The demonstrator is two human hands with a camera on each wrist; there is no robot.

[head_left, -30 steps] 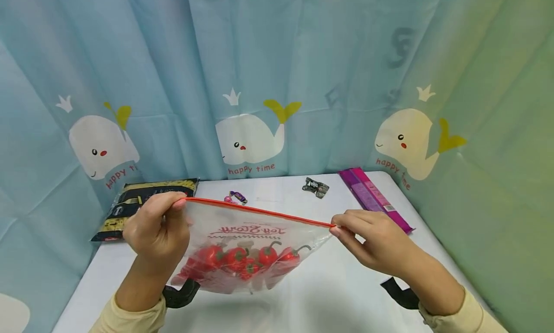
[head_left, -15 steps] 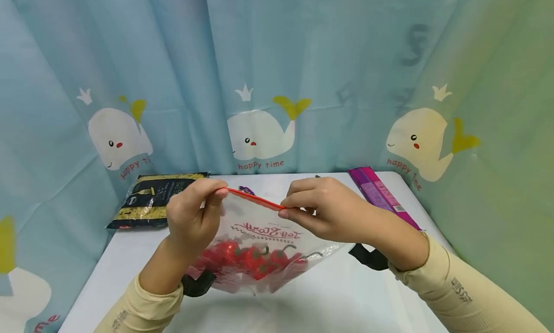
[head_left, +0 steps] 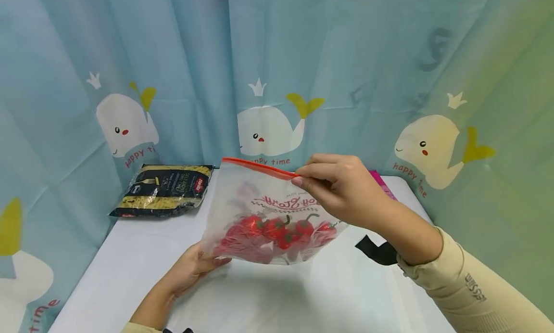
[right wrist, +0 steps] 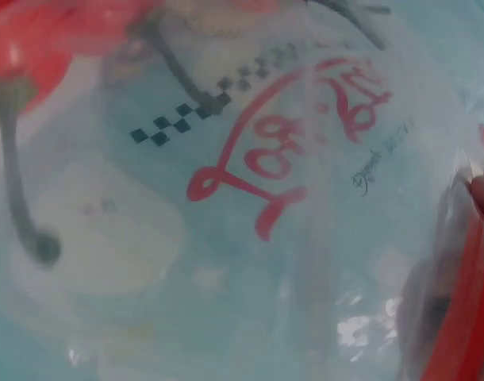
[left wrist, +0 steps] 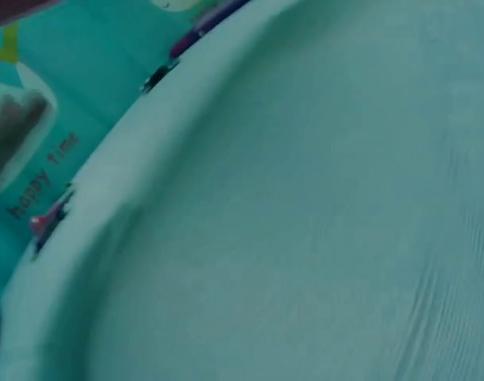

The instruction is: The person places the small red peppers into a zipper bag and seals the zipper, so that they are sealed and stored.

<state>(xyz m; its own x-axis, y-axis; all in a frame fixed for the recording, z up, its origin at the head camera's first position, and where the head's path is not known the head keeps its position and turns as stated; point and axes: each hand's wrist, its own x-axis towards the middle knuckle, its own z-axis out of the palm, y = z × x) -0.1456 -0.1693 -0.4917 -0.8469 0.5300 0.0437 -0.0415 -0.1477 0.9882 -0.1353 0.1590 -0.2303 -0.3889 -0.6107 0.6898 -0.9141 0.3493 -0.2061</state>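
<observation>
In the head view my right hand (head_left: 342, 188) pinches the red zip edge of a translucent zip-top bag (head_left: 231, 198) between thumb and fingers. Several red peppers (head_left: 277, 229) with green stems lie in the bottom of the bag, seen through the plastic. The bag hangs over the table, its zip sloping down to the right. My left hand (head_left: 195, 268) is at the lower left corner of the bag, thumb extended under it and the other fingers partly hidden. The right wrist view shows the bag's red lettering (right wrist: 266, 151) and its red zip strip (right wrist: 464, 317) close up.
A black and yellow pasta packet (head_left: 166, 191) lies at the back left of the white table (head_left: 346, 294). A pink packet (head_left: 382, 184) shows behind the right hand. Small wrapped candies (left wrist: 50, 222) sit near the table's far edge. A whale-print curtain (head_left: 195, 107) surrounds the table.
The right hand slid left along the zip from its right end. The left hand let go of the zip's left end and moved down to the bag's lower left corner. The bag rose slightly.
</observation>
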